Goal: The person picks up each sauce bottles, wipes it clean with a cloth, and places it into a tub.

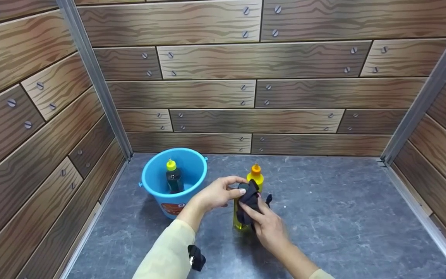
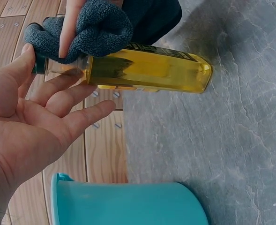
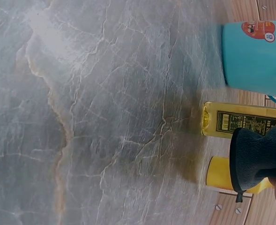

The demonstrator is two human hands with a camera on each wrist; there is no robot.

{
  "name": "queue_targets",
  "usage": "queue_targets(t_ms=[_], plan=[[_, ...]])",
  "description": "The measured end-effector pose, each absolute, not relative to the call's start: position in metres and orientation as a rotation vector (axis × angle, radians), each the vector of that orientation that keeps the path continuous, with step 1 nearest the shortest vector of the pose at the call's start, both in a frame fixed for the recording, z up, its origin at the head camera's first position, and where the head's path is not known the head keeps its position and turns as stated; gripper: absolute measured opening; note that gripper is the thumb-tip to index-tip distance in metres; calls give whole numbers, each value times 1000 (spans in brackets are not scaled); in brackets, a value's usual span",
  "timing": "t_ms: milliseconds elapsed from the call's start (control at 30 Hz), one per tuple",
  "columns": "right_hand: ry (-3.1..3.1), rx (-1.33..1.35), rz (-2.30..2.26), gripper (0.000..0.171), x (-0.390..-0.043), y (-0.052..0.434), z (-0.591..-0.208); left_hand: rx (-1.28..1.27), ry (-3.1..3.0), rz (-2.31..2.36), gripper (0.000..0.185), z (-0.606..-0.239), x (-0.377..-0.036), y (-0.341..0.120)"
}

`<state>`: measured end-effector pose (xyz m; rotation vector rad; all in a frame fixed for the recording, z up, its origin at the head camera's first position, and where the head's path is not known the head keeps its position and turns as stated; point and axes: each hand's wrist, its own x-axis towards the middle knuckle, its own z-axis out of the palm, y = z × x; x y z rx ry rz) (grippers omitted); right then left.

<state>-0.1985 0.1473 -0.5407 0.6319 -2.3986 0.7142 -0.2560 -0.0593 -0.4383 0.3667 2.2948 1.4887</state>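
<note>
A clear bottle of yellow liquid [image 1: 237,223] [image 2: 152,70] [image 3: 241,119] stands on the grey stone-look surface [image 1: 343,213]. My left hand [image 1: 239,186] [image 2: 39,117] holds it at the dark cap, thumb on one side and fingers on the other. My right hand [image 1: 256,215] grips a dark cloth [image 1: 250,201] [image 2: 100,28] [image 3: 257,157] and presses it against the bottle's upper part. Just behind stands a yellow bottle with an orange cap [image 1: 256,176] [image 3: 222,173].
A blue bucket [image 1: 149,174] [image 2: 128,206] [image 3: 255,56] stands at the left with a dark bottle with a yellow cap [image 1: 174,180] inside. Wood-pattern walls close in the back and both sides. Bare grey surface spreads to the right and front.
</note>
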Motion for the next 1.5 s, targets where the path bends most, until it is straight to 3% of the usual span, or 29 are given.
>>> queue_targets(t_ms=[1500], plan=[[-2349,738,627,66,-202,148,-572,412,2289,1479,32,-441,-259,-60]])
